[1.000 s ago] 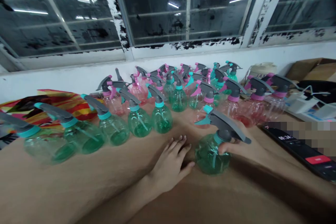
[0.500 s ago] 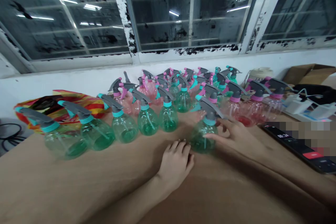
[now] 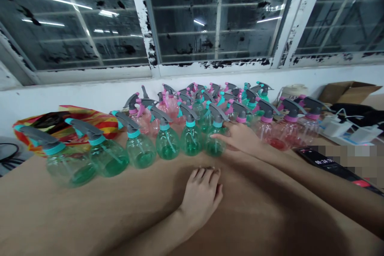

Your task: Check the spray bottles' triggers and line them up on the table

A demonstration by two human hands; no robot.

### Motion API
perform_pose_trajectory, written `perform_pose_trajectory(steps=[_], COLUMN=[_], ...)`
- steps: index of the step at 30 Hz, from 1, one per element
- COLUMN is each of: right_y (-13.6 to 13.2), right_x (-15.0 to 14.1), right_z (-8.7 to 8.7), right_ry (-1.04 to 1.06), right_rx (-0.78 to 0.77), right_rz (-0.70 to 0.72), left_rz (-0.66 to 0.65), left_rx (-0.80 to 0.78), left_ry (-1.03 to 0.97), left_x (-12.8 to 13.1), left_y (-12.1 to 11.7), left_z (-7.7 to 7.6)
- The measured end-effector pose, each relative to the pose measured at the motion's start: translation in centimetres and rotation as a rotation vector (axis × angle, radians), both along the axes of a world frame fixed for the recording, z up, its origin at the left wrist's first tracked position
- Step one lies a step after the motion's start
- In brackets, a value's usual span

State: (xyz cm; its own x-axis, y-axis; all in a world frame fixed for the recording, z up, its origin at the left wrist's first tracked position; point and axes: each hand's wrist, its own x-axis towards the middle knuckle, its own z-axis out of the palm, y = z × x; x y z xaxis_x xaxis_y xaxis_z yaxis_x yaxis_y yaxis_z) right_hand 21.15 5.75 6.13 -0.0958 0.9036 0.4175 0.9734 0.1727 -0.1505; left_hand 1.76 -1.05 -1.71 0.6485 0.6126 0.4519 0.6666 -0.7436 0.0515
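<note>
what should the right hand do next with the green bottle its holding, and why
Probably loosen the right hand and ease it back: the green spray bottle in its grasp appears to stand upright on the table, roughly in line with the neighbouring green bottle to its left.

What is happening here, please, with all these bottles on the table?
A person's right hand holds a green spray bottle upright, at the right end of a front row of green bottles on the table. The left hand rests palm down on the table, nearer to the person. More bottles, pink and green, stand close together behind, some pink bottles are to the right, and a phone lies at the right.
</note>
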Motion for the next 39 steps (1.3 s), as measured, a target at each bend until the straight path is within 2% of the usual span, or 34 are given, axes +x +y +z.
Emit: perform_pose_trajectory(steps=[5,9,13,16,21,27,32,35,39], right_y=[0.8,0.1,-2.0,-3.3,-3.2,-1.3,-0.6,-1.7,-4.8], right_x=[-0.5,-0.2,2.0,4.3,6.5,6.1,5.4,5.2,4.7], right_z=[-0.2,-0.4,-0.2,0.0,-0.3,-1.0,-0.9,-0.4,0.3], right_ry=[0.033,0.128,0.238,0.293,0.343,0.330,0.275,0.243,0.219], right_rx=[0.007,0.039,0.065,0.090,0.130,0.112,0.045,0.019,-0.009], right_rz=[-0.026,-0.013,-0.005,-0.056,-0.170,-0.216,-0.233,-0.249,-0.265], left_rz=[0.001,-0.001,-0.008,-0.006,0.016,0.055,0.049,0.043,0.007], left_rx=[-0.024,-0.044,-0.058,-0.053,-0.025,-0.012,-0.038,-0.034,-0.060], left_ry=[0.006,0.013,0.017,0.016,0.037,0.071,0.074,0.065,0.010], left_x=[0.1,0.0,-0.1,-0.1,-0.2,-0.4,-0.4,-0.3,-0.3], left_y=[0.1,0.2,0.2,0.3,0.3,0.3,0.4,0.4,0.5], left_z=[0.2,0.3,0.3,0.3,0.4,0.4,0.2,0.2,0.8])
